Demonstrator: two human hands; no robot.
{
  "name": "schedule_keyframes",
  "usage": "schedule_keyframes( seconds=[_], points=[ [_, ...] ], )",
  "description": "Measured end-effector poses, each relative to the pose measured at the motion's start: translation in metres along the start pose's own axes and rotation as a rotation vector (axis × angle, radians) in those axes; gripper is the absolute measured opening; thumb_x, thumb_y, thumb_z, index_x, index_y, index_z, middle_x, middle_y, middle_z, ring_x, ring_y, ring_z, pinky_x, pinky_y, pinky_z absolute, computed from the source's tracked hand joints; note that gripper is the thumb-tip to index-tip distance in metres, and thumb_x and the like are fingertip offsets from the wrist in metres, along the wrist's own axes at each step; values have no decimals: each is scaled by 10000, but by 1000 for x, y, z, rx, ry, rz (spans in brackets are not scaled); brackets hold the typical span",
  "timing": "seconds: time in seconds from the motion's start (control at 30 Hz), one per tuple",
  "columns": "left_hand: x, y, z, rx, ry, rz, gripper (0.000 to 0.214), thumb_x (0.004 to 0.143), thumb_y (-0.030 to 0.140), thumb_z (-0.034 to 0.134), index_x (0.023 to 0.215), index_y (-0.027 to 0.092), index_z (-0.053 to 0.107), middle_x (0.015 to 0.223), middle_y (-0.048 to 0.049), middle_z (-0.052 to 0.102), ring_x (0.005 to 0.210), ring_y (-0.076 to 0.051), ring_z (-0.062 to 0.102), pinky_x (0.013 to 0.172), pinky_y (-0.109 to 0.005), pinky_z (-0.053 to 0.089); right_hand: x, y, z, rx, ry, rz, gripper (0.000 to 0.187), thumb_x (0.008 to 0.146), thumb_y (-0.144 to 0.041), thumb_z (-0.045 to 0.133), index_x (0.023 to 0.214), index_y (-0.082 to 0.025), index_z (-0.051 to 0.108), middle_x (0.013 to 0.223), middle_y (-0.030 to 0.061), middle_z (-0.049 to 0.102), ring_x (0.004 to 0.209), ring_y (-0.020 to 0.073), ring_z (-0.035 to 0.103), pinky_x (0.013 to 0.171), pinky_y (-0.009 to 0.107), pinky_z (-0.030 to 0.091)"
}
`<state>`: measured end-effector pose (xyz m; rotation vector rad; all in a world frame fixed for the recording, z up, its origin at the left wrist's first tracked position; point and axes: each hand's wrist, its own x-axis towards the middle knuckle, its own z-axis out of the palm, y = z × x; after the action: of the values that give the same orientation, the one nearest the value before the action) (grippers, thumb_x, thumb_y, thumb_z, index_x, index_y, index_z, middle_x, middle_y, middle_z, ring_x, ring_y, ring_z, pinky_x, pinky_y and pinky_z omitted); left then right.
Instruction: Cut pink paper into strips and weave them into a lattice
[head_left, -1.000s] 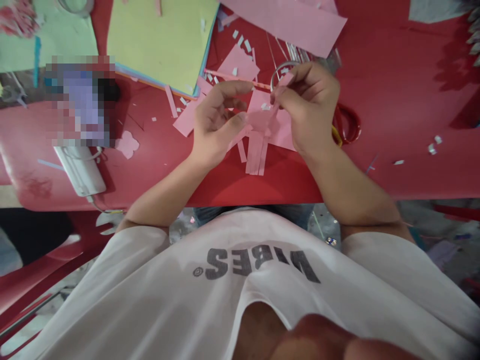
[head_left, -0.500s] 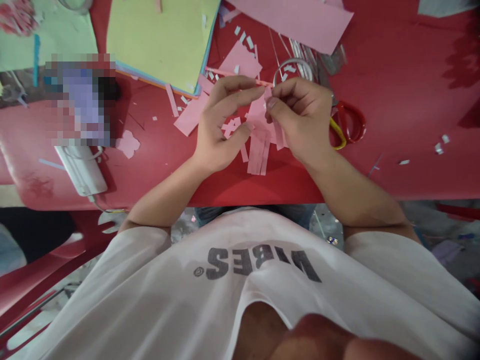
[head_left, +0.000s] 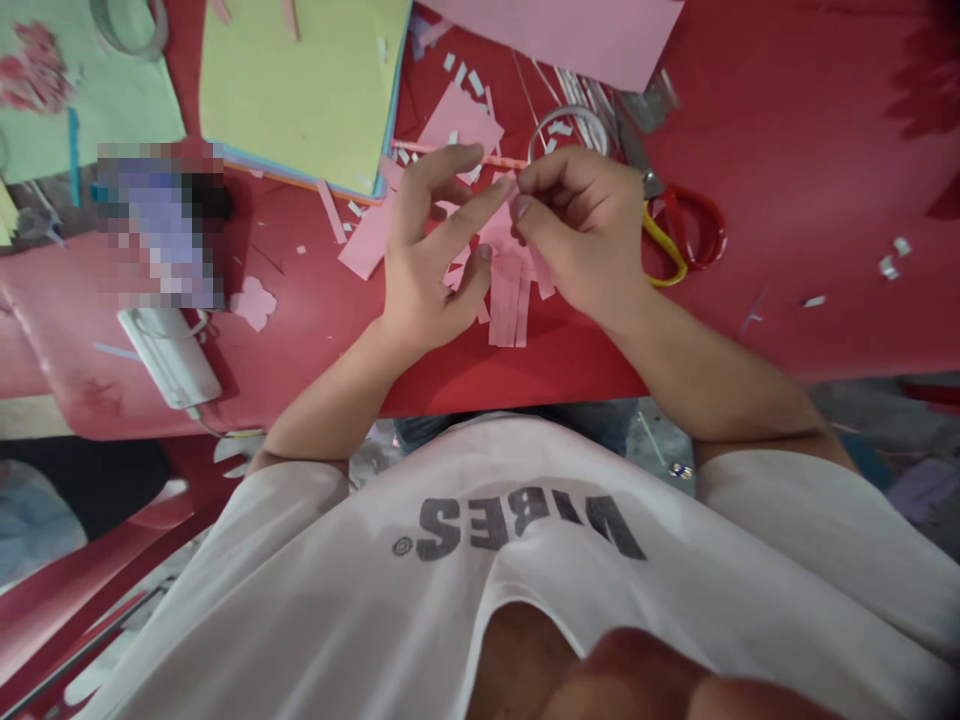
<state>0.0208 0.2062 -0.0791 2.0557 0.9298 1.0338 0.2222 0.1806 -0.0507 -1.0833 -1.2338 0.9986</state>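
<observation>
My right hand (head_left: pixel 589 215) is closed in a pinch, thumb against fingers, on a small pink paper strip (head_left: pixel 509 186) that mostly hides behind the fingertips. My left hand (head_left: pixel 435 250) has its fingers spread, and its index fingertip meets the strip at the right hand's pinch. Beneath both hands lie cut pink paper strips (head_left: pixel 508 305), side by side near the table edge. A pink pencil-like stick (head_left: pixel 420 147) passes behind the hands. Just beyond the right hand sits a roll of tape (head_left: pixel 598 125).
Red-and-yellow-handled scissors (head_left: pixel 701 228) lie right of my right hand. A stack of coloured paper (head_left: pixel 300 90) is at the upper left, pink sheets (head_left: pixel 585 40) at the top. A white power bank-like box (head_left: pixel 171 357) with a cable lies left on the red table (head_left: pixel 810 250).
Both hands have shifted slightly left in the view, along with a small turn of the camera. My left index finger has straightened towards the right hand's pinch.
</observation>
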Motion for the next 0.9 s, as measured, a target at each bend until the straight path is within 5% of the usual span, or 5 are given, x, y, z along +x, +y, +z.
schedule_keyframes(
  seconds=[0.3,0.53,0.73,0.9],
  points=[
    [-1,-4,2,85,39,96,531,994,701,551,1471,476,605,1651,-44,424,1517,-405,471,1146,-623,546,-1,-2,-1,-12,-28,24,134,910,-480,818,919,-364,751,832,-36,712,722,201,622,695,407,521],
    [-6,-8,-1,51,-36,-27,530,959,614,679,1444,406,640,1695,-30,445,1593,-440,369,1323,-714,283,-3,-6,0,-98,-8,14,135,938,-466,777,881,-352,732,835,-32,694,733,191,608,708,389,524],
    [3,-10,-3,178,42,224,489,1047,617,511,1479,425,632,1665,-13,479,1445,-372,534,1145,-611,498,0,-7,-1,-60,5,-39,119,949,-407,777,857,-338,746,784,-27,667,661,185,583,618,376,452],
    [7,-6,-4,195,55,230,456,1082,579,465,1453,399,661,1644,-29,501,1409,-327,535,1094,-553,533,1,-8,-2,-107,-13,-62,128,949,-352,746,827,-342,708,778,-15,666,683,203,599,641,390,501]
  ],
)
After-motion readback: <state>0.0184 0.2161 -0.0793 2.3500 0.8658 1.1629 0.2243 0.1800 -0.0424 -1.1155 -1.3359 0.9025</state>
